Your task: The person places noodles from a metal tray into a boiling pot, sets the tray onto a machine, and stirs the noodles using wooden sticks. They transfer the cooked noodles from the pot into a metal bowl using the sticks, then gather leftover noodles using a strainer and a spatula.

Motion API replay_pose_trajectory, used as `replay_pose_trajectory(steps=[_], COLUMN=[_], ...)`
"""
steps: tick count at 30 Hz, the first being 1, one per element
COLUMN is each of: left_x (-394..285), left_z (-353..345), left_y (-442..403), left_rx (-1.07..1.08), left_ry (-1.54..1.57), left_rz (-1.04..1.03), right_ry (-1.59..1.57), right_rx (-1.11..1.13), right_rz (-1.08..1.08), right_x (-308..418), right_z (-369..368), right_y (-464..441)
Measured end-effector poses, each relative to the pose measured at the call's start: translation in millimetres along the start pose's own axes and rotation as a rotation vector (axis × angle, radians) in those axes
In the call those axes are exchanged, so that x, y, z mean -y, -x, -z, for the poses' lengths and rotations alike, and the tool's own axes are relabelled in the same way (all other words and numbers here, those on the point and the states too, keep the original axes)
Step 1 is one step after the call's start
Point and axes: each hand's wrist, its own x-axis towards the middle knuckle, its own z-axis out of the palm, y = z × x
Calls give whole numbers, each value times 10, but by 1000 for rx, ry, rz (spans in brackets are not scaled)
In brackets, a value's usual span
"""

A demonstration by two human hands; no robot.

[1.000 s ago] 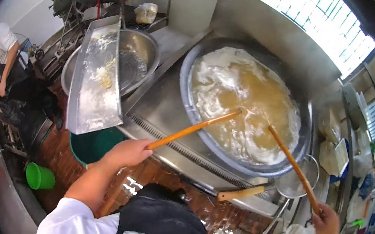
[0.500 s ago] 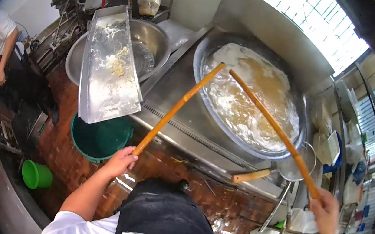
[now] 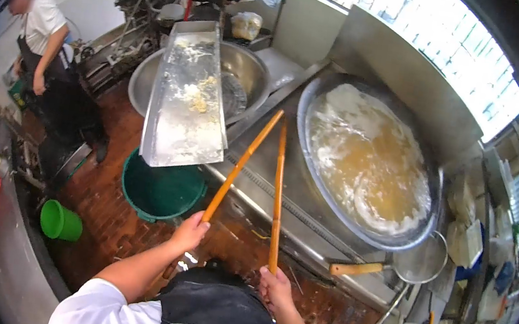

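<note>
left hand (image 3: 189, 232) is wrapped round the near end of a long stick (image 3: 241, 165), right hand (image 3: 276, 289) likewise on a second stick (image 3: 277, 206), hands apart, both sticks mid-frame. Gripping that far down probably keeps fingers off the heat of the foamy pot (image 3: 325, 203), right of centre. Tips lean close, can't tell if touching. Metal tray (image 3: 181, 128), upper left, overhangs the green tub (image 3: 148, 216), maybe to catch drips
</note>
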Motion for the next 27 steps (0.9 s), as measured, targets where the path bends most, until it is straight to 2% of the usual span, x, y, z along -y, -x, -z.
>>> replay_pose_trajectory(steps=[1,2,3,4,6,10,14,15,17,18,19,20,21,22,23,24,25,26,27], left_x=[-132,-63,-49,123,-165,-527,-17,-103,-58,373,315,528,936,910,1333,1772,1832,1780,1689], left_z=[-2,-89,-156,-247,-339,-391,-422,-277,63,175,444,679,884,1205,1446,1680,1971,2270,2530], left_y=[-2,-66,-148,-300,-401,-679,-871,-701,-361,-306,-73,53,134,293,304,326,337,341,327], left_rx=[51,15,9,63,115,171,348,394,417,468,547,627,683,697,664,616,578,543,495], left_ry=[73,69,7,56,258,82,189,234,154,93,97,88,53,35,-112,-247,-235,-227,-155], left_rz=[153,49,32,79,236,110,-155,-13,11,46,278,343,324,345,177,9,109,209,275], right_ry=[-32,-33,-35,-42,-21,341,385,384,431,460,472,473,518,472,573,515,398,536,539], right_rx=[50,39,29,17,63,158,197,134,-6,-75,-101,-149,-241,-291,-371,-436,-471,-548,-542], right_rz=[37,30,25,19,46,7,-64,-58,42,89,203,325,441,456,583,543,566,656,677], right_x=[-108,-198,-264,-335,-350,-224,-261,-266,-256,-268,-376,-447,-593,-624,-566,-456,-353,-282,-183], right_z=[5,8,-25,-93,-223,-432,-460,-473,-537,-559,-489,-461,-418,-434,-541,-739,-995,-1181,-1396], right_y=[-136,-277,-433,-550,-744,-959,-1163,-1186,-1119,-1096,-1160,-1167,-1219,-1196,-1076,-915,-788,-725,-646])
